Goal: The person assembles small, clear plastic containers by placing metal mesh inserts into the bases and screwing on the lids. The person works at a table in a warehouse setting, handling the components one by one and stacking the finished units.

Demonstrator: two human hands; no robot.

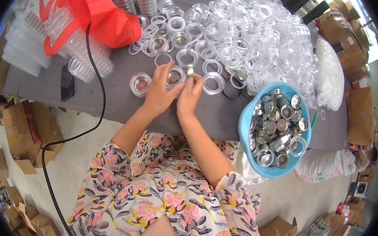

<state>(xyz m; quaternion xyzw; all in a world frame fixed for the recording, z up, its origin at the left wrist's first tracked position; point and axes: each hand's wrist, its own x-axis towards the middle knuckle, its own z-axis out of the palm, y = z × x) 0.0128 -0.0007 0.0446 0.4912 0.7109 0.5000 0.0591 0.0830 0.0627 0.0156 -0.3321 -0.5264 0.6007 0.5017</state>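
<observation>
My left hand (159, 91) curls its fingers and thumb about the left side of a clear round plastic ring with a metal inside (176, 76), which rests on the table. Close beside it, my right hand (190, 97) pinches a small silver metal cap (189, 69) between thumb and fingertips, over the ring's right edge. To the left sits another clear ring with a reddish metal centre (140, 84). Further clear rings, one at the right (213, 83) and one beyond my hands (187, 58), lie nearby.
A blue basin (244, 130) full of metal caps stands at the table's right front edge. Behind lies a big heap of clear plastic rings (257, 34). At left are a red bag (91, 10), stacked clear cups (28, 43), a dark phone (67, 82) and a black cable (99, 69).
</observation>
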